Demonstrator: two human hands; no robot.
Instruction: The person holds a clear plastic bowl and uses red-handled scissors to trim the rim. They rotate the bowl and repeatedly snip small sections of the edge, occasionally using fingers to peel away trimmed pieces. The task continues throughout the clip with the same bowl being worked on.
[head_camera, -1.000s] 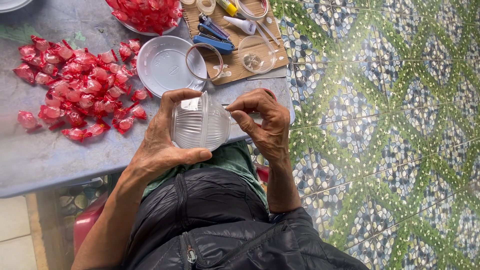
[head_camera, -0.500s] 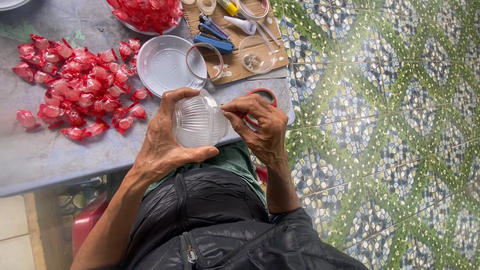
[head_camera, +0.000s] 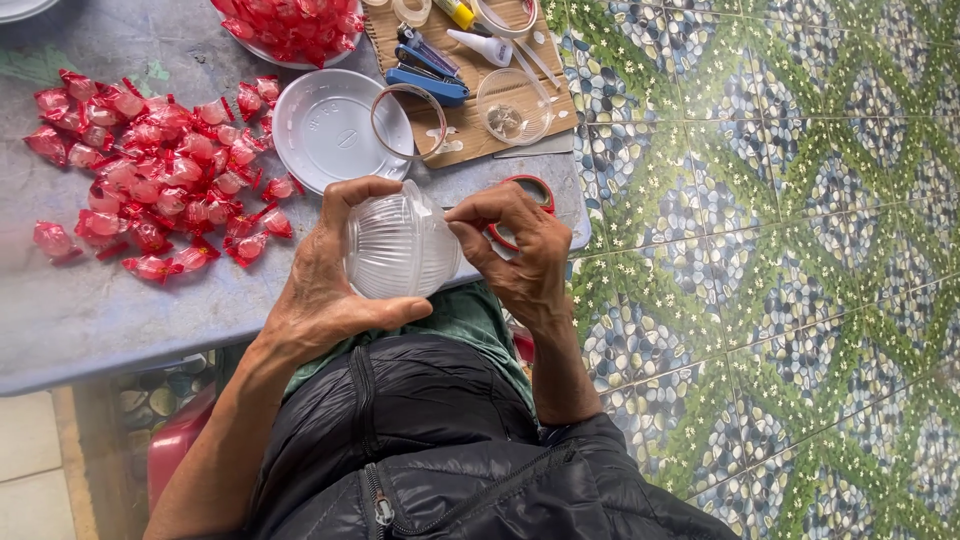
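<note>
My left hand (head_camera: 320, 290) grips a clear ribbed plastic cup (head_camera: 398, 250), held on its side just above the near edge of the grey table (head_camera: 90, 320). My right hand (head_camera: 515, 255) pinches the cup's right rim with fingertips. A pile of red wrapped candies (head_camera: 160, 170) lies on the table to the left. A white plastic lid (head_camera: 325, 130) lies just beyond the cup.
A cardboard sheet (head_camera: 470, 125) holds a blue stapler (head_camera: 425, 80), tape rolls (head_camera: 408, 122), a small clear cup (head_camera: 512, 105) and a glue bottle (head_camera: 478, 45). A bowl of red candies (head_camera: 290, 25) stands at the back. Red-handled scissors (head_camera: 530, 190) lie behind my right hand. Patterned pebble floor (head_camera: 760, 250) lies right.
The cup has been turned in my hands, showing more of its rounded ribbed side. My right hand has shifted along the rim, closer to the cup.
</note>
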